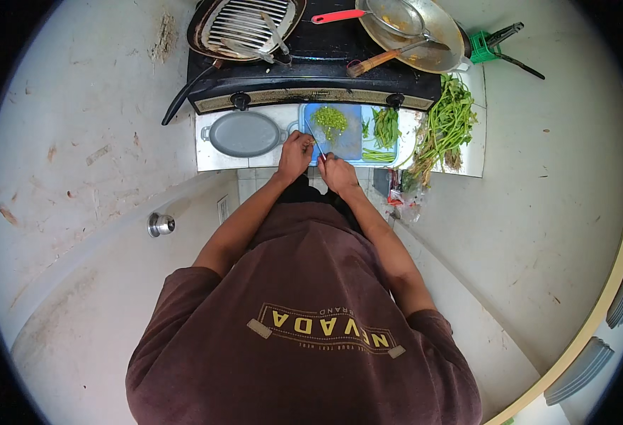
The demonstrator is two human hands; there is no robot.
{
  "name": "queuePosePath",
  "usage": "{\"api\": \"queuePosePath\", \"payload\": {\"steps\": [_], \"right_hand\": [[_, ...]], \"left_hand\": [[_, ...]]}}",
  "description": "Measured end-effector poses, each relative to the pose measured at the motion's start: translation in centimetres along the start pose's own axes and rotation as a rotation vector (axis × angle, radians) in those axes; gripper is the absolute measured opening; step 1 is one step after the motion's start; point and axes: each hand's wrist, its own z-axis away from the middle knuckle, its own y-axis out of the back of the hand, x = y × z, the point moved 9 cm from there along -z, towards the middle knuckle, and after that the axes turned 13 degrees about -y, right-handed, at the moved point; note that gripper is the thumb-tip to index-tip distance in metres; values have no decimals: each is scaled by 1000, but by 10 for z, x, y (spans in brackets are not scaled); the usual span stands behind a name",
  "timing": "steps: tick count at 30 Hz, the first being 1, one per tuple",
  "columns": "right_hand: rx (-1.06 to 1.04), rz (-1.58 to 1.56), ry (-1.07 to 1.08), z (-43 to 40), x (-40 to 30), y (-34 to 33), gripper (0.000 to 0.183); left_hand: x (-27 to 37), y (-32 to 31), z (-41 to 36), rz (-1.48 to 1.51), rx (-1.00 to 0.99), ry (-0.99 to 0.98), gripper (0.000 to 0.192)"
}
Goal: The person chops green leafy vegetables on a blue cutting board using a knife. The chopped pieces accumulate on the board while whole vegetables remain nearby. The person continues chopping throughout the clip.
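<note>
My right hand [339, 172] grips a small knife [316, 139] by its red handle, the blade pointing away from me over the left side of a blue cutting board [351, 143]. My left hand [295, 156] is at the board's left edge, fingertips close to the blade. A small yellowish-green piece [312, 142], probably a bit of stalk, is pinched in those fingers. Chopped green stalks [329, 120] lie heaped on the board beyond the blade. To the right, cut leafy greens [386, 126] and a row of trimmed stalks [379, 155] rest in a light-blue tray [365, 111].
A grey oval dish [245, 134] stands left on the white tiled counter [205, 159]. Rooted leafy greens [449, 122] overhang its right front edge. Behind is a black gas stove [322, 69] with a grill pan [248, 26] and a wok [444, 48] holding a strainer [396, 16].
</note>
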Motion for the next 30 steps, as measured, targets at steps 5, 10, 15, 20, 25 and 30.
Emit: {"api": "queuePosePath", "payload": {"steps": [5, 10, 15, 20, 25, 30], "right_hand": [[-12, -21, -18, 14, 15, -4, 47], [-28, 6, -38, 16, 26, -2, 49], [-35, -43, -14, 19, 17, 0, 48], [-26, -34, -26, 18, 17, -7, 46], [-16, -34, -23, 17, 14, -5, 45], [-17, -56, -19, 18, 12, -7, 45]], "left_hand": [[0, 1, 0, 21, 11, 6, 11], [-6, -1, 1, 42, 21, 31, 12], [-3, 0, 0, 32, 6, 9, 13], [1, 1, -2, 32, -18, 28, 12], [3, 1, -3, -1, -18, -21, 11], [4, 2, -4, -13, -39, -1, 11]]}}
